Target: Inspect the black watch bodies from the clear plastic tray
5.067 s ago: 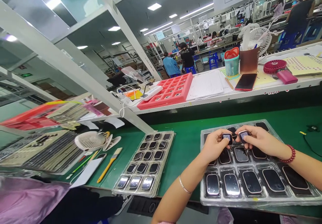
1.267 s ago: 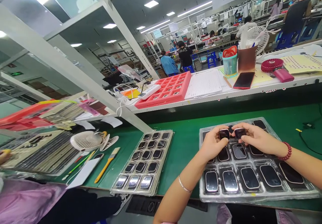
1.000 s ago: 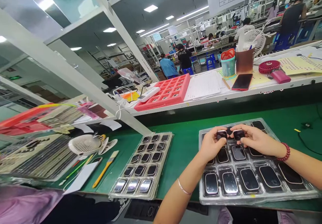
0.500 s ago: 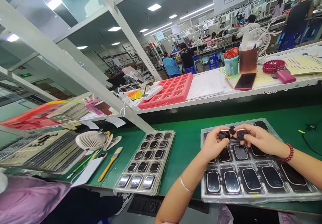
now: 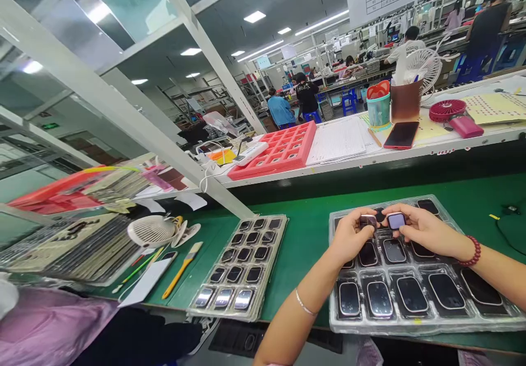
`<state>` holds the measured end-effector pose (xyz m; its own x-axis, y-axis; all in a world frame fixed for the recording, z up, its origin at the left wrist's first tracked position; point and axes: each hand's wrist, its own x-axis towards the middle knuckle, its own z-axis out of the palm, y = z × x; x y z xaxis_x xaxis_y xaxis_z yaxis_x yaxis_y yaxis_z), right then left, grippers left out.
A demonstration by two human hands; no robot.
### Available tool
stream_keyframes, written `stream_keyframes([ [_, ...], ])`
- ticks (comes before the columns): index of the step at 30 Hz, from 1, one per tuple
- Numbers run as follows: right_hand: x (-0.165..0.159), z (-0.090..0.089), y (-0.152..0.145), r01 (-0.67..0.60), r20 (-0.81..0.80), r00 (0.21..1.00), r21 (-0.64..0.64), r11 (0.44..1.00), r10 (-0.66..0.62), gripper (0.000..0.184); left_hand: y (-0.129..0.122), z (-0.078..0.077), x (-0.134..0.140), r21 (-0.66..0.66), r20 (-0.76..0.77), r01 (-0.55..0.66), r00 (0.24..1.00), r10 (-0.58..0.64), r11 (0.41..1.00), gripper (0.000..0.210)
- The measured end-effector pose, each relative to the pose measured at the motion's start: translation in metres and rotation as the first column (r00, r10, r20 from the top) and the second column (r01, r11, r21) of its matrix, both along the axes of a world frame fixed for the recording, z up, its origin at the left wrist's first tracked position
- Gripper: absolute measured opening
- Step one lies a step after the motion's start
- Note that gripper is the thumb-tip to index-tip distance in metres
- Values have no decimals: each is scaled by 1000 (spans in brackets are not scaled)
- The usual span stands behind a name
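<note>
My left hand (image 5: 354, 235) is closed on a dark smartwatch body (image 5: 368, 222), thumb over its lower edge. Close beside it, my right hand (image 5: 417, 228) grips a second smartwatch body (image 5: 396, 221), whose screen shows a pale, bluish-white face. Both watches are held a little apart above a clear plastic tray (image 5: 333, 322) on the right side of the bench. Rows of dark-screened watch bodies (image 5: 380, 298) lie in its pockets. My hands and forearms hide part of the tray's back rows and right side.
A second tray of watch bodies (image 5: 244, 253) lies left of centre. Farther left are a yellow-handled brush (image 5: 181, 272), a white fan (image 5: 150, 230) and stacked trays (image 5: 98, 245). The shelf above carries a red foam tray (image 5: 273, 155), papers (image 5: 339, 141) and a phone (image 5: 401, 135). Another person's pink sleeve (image 5: 61, 319) shows at lower left.
The screen of the watch in my right hand has gone from dark to pale and lit-looking. Both hands stay in almost the same place; the view has shifted slightly.
</note>
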<state>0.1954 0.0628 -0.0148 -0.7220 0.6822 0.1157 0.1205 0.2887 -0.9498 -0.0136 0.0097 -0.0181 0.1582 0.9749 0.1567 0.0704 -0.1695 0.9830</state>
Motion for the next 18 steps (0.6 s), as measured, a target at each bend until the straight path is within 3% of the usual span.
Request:
stream_keyframes([
  [6, -1, 1, -2, -64, -56, 996, 19, 998, 65, 44, -1, -1, -2, 4, -75, -22, 997, 22, 1000, 47],
  [10, 1, 0, -1, -67, -43, 997, 41, 997, 69, 42, 0, 1, 0, 28, -9, -17, 1000, 18, 999, 36],
  [18, 1, -3, 3, 4, 8, 1000, -10, 1000, -4, 43, 2, -2, 0, -6, 7, -12, 1000, 12, 1000, 55],
])
